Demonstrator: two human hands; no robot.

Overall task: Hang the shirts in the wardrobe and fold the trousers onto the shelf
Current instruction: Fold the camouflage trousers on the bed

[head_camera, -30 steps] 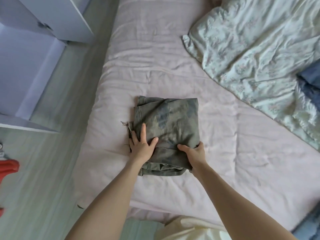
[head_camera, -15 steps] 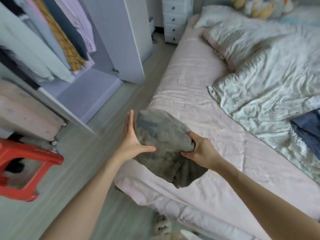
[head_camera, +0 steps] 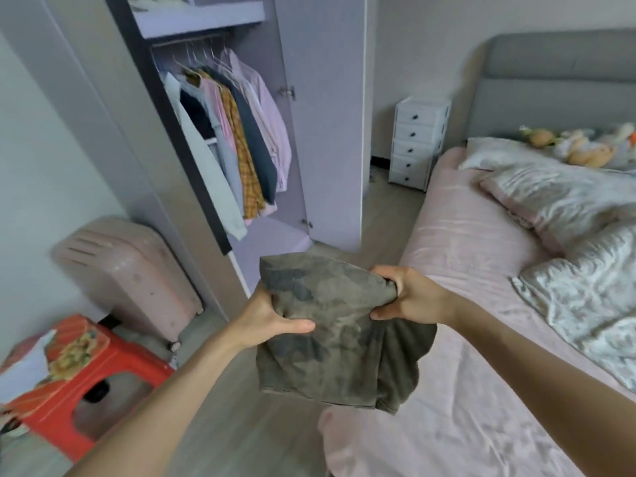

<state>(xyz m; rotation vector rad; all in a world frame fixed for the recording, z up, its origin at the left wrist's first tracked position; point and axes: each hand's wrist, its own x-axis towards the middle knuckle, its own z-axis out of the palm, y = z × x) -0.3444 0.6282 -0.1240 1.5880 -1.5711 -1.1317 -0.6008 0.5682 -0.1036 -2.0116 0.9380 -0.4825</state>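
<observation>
- Between the two hands, held up in the air over the floor at the edge of the bed [head_camera: 457,242], hang the folded trousers [head_camera: 330,325], olive with dark blotches.
- The left hand [head_camera: 272,316] grips their left edge, thumb on top and fingers hidden behind the cloth.
- The right hand [head_camera: 409,297] pinches the upper right corner, fingers curled round bunched cloth.
- Beyond the left hand stands the open wardrobe [head_camera: 320,132], with shirts [head_camera: 241,139] hanging on its rail.
- Left of the left hand stand a pink heater [head_camera: 130,273] and a red stool [head_camera: 89,370].
- Right of the right hand a rumpled duvet [head_camera: 585,284] lies on the bed.
</observation>
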